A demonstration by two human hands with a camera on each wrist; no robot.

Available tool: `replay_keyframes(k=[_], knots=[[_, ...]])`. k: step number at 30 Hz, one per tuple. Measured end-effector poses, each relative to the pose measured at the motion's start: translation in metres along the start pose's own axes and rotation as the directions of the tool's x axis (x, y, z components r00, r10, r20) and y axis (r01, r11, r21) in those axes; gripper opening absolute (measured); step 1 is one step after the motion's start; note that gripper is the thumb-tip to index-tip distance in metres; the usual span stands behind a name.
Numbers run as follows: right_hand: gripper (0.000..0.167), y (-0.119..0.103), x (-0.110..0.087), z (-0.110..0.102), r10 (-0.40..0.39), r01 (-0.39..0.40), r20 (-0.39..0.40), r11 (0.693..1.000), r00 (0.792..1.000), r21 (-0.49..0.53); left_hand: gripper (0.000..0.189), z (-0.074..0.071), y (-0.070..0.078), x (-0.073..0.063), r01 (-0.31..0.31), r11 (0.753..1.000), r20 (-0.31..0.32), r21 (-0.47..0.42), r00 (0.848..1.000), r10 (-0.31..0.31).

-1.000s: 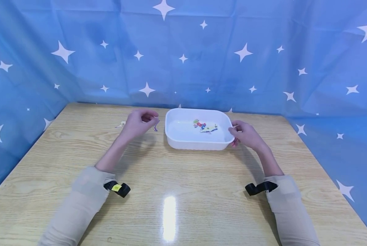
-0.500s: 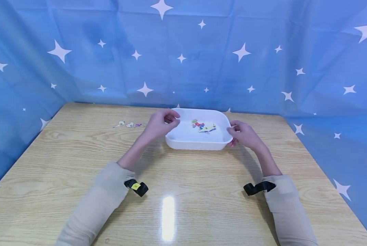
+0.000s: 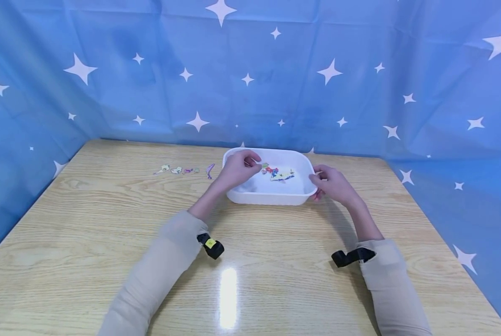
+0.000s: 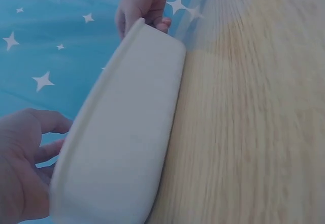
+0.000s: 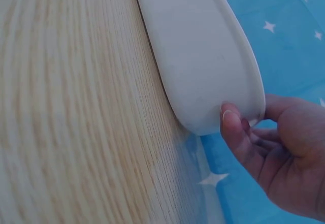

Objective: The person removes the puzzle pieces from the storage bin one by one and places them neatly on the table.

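A white plastic tray (image 3: 271, 199) stands near the back of the table. My right hand (image 3: 336, 184) grips its right end, thumb at the rim and fingertips against the outer wall in the right wrist view. Over the tray's left half hovers my left hand (image 3: 238, 168), fingers loosely bent with nothing visible between them; part of the hand is behind the tray wall in the left wrist view. Inside the tray lie small colourful flat cut-outs, one red and green (image 3: 272, 171) and one yellow and blue (image 3: 284, 177). A slim purple cut-out (image 3: 209, 171) lies on the wood left of the tray.
Several more small cut-outs (image 3: 176, 170) form a row on the wooden table (image 3: 250, 252), left of the purple one. Behind the table's back edge hangs a blue curtain (image 3: 149, 93) with white stars. Both sleeves carry black wrist cameras (image 3: 211, 246).
My left hand has moved right, from beside the purple cut-out to over the tray, uncovering the row on the table. The right hand keeps its hold on the tray.
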State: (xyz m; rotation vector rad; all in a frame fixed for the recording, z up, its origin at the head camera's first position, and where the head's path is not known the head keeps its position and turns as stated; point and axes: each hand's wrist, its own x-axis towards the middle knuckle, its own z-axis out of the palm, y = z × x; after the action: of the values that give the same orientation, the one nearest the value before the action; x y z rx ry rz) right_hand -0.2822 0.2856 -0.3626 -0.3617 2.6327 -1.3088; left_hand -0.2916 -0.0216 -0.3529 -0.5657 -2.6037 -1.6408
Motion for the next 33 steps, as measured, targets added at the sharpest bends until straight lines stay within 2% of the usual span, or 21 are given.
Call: replay_keyframes(k=[7, 13, 19, 25, 30, 33], knots=[[0.049, 0.000, -0.001, 0.000, -0.003, 0.003, 0.000, 1.000, 1.000, 0.007, 0.020, 0.014, -0.005, 0.020, 0.093, 0.995, 0.027, 0.040, 0.995, -0.094], [0.050, 0.000, 0.000, 0.000, 0.000, 0.000, 0.005, 1.000, 1.000, 0.021, 0.022, 0.022, -0.009, 0.031, 0.166, 0.983, 0.067, 0.082, 0.983, -0.172], [0.051, -0.001, -0.002, 0.000, -0.003, 0.002, 0.008, 1.000, 1.000, 0.011, 0.020, 0.025, -0.012, 0.035, 0.181, 0.973, 0.130, 0.142, 0.971, -0.200], [0.050, -0.003, -0.002, 0.000, -0.009, 0.009, 0.003, 1.000, 1.000, 0.008, 0.027, 0.023, -0.014, 0.036, 0.174, 0.963, 0.173, 0.204, 0.962, -0.211], [0.048, -0.003, -0.002, 0.000, -0.015, 0.015, 0.000, 1.000, 1.000, 0.007, 0.028, 0.025, -0.016, 0.035, 0.197, 0.954, 0.189, 0.225, 0.952, -0.241], [0.047, -0.002, -0.002, 0.000, -0.017, 0.017, 0.003, 1.000, 1.000, 0.002, 0.024, 0.027, -0.016, 0.033, 0.200, 0.947, 0.183, 0.252, 0.951, -0.249]])
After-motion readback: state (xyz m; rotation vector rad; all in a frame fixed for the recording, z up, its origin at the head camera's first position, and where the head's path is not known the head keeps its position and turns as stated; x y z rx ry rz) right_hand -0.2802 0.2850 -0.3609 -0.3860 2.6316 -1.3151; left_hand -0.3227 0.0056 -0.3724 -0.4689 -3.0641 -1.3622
